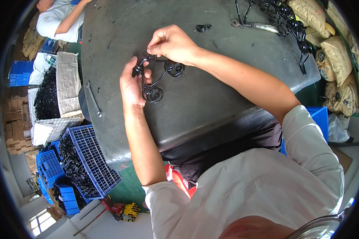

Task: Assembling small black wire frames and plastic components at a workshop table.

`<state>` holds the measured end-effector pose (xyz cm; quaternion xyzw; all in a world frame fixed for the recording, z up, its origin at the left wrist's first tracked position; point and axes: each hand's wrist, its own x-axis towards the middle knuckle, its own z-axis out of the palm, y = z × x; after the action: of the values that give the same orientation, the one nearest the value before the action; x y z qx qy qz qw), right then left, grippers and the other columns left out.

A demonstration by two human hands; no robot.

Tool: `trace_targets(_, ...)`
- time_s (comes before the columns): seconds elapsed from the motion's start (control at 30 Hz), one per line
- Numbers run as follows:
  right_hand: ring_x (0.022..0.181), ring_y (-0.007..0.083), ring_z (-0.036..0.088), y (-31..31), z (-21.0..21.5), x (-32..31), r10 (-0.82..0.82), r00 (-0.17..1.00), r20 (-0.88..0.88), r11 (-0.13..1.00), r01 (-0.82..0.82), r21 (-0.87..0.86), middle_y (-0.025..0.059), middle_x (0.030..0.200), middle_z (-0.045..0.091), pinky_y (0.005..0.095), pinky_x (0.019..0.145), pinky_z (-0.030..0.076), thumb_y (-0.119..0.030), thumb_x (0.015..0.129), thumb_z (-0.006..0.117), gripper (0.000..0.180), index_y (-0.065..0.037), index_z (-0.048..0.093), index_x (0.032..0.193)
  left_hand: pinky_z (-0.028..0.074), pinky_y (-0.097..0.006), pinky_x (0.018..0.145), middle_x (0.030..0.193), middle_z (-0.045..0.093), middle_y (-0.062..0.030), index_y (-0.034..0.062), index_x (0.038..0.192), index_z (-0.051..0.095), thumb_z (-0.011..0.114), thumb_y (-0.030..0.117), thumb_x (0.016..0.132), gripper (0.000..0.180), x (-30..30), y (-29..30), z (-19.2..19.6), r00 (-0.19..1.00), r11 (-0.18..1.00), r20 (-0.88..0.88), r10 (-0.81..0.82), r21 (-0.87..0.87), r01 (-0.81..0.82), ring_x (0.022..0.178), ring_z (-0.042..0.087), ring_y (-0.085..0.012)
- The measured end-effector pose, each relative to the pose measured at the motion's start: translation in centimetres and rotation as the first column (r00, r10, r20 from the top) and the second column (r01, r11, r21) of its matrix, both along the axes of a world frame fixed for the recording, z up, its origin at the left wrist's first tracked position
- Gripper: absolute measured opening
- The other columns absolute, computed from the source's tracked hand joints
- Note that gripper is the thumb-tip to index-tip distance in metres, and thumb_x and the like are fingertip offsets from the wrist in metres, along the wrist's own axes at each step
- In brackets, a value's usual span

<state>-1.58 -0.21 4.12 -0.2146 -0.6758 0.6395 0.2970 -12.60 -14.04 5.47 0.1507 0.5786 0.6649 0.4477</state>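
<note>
Over the dark tabletop [203,83], my left hand [132,85] is wrapped round a black metal wire piece with coiled loops [152,94]. Its curls hang out below and to the right of my fingers. My right hand [172,44] comes in from the right, thumb and fingertips pinched together at the upper end of the wire piece. What sits between those fingertips is too small to make out. Both hands are close together, near the left part of the table.
A wrench [93,99] lies at the left table edge, another wrench [237,24] at the far right beside a row of black coiled wire pieces [281,20]. Small black parts [201,28] lie between. Blue crates [93,159] stand left; sacks [339,59] right. A co-worker [64,20] is far left.
</note>
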Motion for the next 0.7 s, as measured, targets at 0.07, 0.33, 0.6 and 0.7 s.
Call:
trace_targets(0.07, 0.068, 0.0105, 0.063, -0.3, -0.4, -0.2, -0.033, 0.999, -0.014, 0.998, 0.034, 0.054, 0.0075, 0.077, 0.069, 0.0258, 0.06, 0.05, -0.002, 0.083, 0.074, 0.006, 0.003, 0.07, 0.083, 0.043, -0.025, 0.051, 0.065, 0.06, -0.0046, 0.0042, 0.09, 0.064, 0.059, 0.04, 0.095, 0.036, -0.3, -0.1, -0.1, 1.0, 1.0, -0.002, -0.001, 0.011, 0.001, 0.054, 0.054, -0.0135)
trace_targets(0.33, 0.068, 0.0117, 0.064, -0.3, 0.0, 0.1, -0.038, 0.999, 0.001, 0.999, 0.038, 0.034, 0.0084, 0.078, 0.07, 0.0275, 0.06, 0.051, -0.002, 0.085, 0.072, 0.008, 0.004, 0.069, 0.082, 0.05, -0.029, 0.061, 0.082, 0.07, -0.0118, 0.0017, 0.106, 0.061, 0.05, 0.036, 0.097, 0.037, -1.3, -1.2, -0.1, 0.996, 0.998, 0.075, -0.047, 0.046, 0.044, 0.066, 0.063, -0.0186)
trace_targets(0.6, 0.063, 0.0105, 0.063, -1.2, 0.9, 0.5, -0.101, 0.995, -0.017, 0.945, 0.102, 0.311, 0.0081, 0.075, 0.069, 0.0271, 0.057, 0.051, -0.003, 0.085, 0.073, 0.01, 0.005, 0.068, 0.081, 0.047, -0.026, 0.055, 0.075, 0.068, -0.0088, 0.005, 0.089, 0.061, 0.046, 0.035, 0.098, 0.035, -2.7, -2.0, -1.4, 0.99, 0.988, -0.13, -0.061, -0.15, 0.041, 0.062, 0.062, -0.0133)
trace_targets(0.7, 0.062, 0.0095, 0.062, -0.1, 0.2, 0.4, 0.001, 1.0, 0.029, 0.998, -0.003, 0.057, 0.0077, 0.074, 0.069, 0.0256, 0.055, 0.05, -0.004, 0.086, 0.073, 0.01, 0.004, 0.068, 0.082, 0.047, -0.024, 0.056, 0.075, 0.066, -0.0073, 0.0039, 0.094, 0.064, 0.044, 0.031, 0.097, 0.033, -3.0, -2.0, -1.8, 0.98, 0.979, -0.185, -0.078, -0.198, 0.041, 0.062, 0.06, -0.0139)
